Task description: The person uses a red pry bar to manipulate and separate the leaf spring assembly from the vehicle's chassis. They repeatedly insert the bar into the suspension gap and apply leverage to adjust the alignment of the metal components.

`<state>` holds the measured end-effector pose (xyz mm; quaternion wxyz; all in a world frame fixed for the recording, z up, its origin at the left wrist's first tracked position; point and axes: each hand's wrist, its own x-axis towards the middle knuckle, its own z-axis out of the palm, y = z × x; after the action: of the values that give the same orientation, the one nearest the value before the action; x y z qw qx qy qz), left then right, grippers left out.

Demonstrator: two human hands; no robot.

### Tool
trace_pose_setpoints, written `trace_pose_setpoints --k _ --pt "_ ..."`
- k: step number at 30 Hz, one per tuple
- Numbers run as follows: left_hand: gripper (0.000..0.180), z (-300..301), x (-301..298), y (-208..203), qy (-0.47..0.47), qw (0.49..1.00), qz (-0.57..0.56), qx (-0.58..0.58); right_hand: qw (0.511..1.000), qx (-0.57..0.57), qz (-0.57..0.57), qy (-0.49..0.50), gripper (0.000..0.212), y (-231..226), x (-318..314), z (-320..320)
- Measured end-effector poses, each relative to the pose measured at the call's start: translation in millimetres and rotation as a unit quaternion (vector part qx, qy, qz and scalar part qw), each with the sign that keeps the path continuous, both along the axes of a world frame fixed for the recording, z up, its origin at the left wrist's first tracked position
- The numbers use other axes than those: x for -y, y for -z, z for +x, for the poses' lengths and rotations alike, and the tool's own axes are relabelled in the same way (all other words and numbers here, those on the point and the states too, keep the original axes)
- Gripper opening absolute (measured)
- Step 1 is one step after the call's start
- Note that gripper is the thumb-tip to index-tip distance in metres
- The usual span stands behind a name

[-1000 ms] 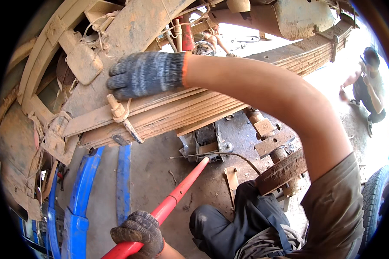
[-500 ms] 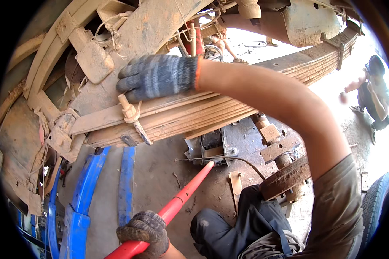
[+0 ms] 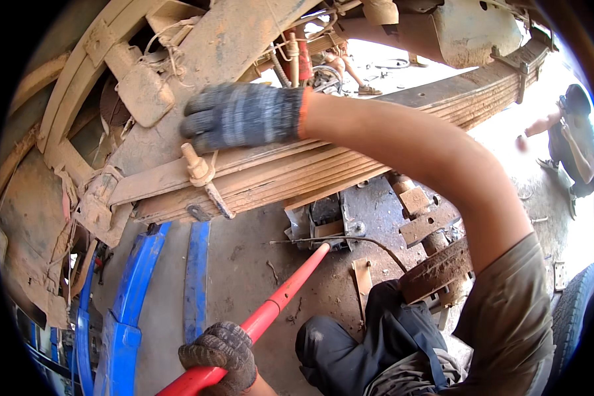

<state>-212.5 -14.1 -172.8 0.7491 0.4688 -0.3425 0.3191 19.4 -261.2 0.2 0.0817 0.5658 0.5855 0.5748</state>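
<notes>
My left hand [image 3: 223, 355], in a dark knit glove, is closed round a long red pole [image 3: 277, 300]. The pole slants up and away to a floor jack [image 3: 342, 231] under a rusty leaf spring [image 3: 323, 173]. From the right, my right arm reaches across the spring. My right hand [image 3: 241, 119], in a grey striped glove with an orange cuff, lies flat with fingers stretched against the dusty frame, at the spring's top edge. Just below its fingers, a spring clip bolt [image 3: 198, 168] with a nut sticks out. The right palm is hidden.
Blue metal rails [image 3: 122, 317] run along the floor at left. A muddy axle hub [image 3: 435, 270] lies near my dark-trousered knees, with a tyre [image 3: 577, 317] at far right. Another person [image 3: 574, 142] crouches at right; another person's limb [image 3: 346, 66] shows beyond the spring.
My right hand has shifted very slightly along the frame. The left hand's hold on the pole looks the same. The view has moved a little, and the limb behind the spring has changed position.
</notes>
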Motion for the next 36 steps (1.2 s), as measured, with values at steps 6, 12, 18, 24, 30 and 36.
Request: trace_pose_setpoints --k 6,12,18,24,30,36 --pt "0.036 -6 -2 -2 -0.007 0.997 0.071 0.021 1.000 -0.029 0.005 0.011 0.026 1 -19 12" --pt "0.043 -1 3 -6 0.007 0.998 0.054 0.043 1.000 -0.013 0.009 0.022 0.025 3 -6 9" --pt "0.048 1 -3 5 -0.017 0.999 0.009 0.030 1.000 0.005 0.009 0.022 0.026 4 -6 13" --pt "0.037 -22 42 -26 0.001 0.964 -0.255 -0.070 0.999 -0.023 0.025 0.004 0.026 -2 -17 17" --pt "0.041 -5 -1 -6 0.021 0.999 0.031 0.018 1.000 -0.018 0.020 -0.008 0.028 4 -6 14" --pt "0.039 -15 19 -19 0.028 0.999 0.018 -0.018 0.996 -0.072 0.033 0.030 0.029 -2 -22 18"
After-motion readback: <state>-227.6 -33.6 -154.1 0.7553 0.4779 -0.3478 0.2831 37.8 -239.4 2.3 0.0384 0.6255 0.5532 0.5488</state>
